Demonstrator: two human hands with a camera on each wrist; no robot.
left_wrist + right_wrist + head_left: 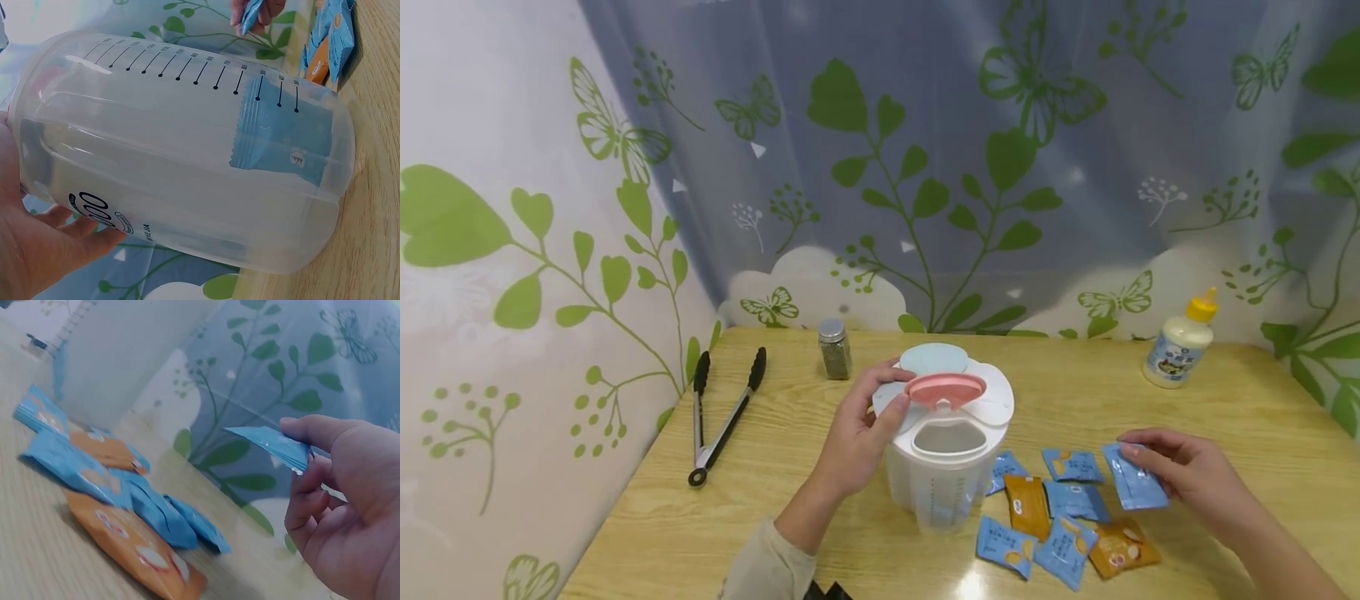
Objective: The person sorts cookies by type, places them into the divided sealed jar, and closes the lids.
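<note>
A clear storage container (943,492) with a white lid stands on the table. Its pink flap (946,388) is raised over a lid opening. My left hand (859,429) grips the container at its upper left side, thumb beside the flap. Through the container wall in the left wrist view, a blue packet (284,134) shows near the bottom. My right hand (1195,475) pinches another blue packet (272,442) between thumb and fingers, above the table to the right of the container. Below and left of it lie several blue packets (1066,550) and orange packets (1027,506).
Black-tipped tongs (726,425) lie spread at the left. Behind the container stands a small seasoning jar (834,350) with a grey cap. A bottle with a yellow nozzle (1180,346) is at the back right, near the patterned curtain (865,208).
</note>
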